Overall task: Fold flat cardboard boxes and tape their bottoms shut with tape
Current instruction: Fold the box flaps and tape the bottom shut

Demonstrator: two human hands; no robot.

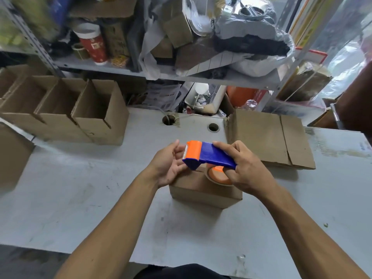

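The counter (80,198) lies bare to your left and right, its near edge just below your forearms. Your right hand (247,168) grips the blue-and-orange tape dispenser (209,155) above the small box (201,190) at centre. Your left hand (171,164), fingers relaxed, touches the dispenser's orange blade end. Flat cardboard (267,137) lies just beyond your right hand; folded boxes (96,117) stand far left.

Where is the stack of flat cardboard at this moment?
In the head view, the stack of flat cardboard lies on the grey table, to the person's right, beyond the right hand that holds the tape dispenser, and just below the shelf.
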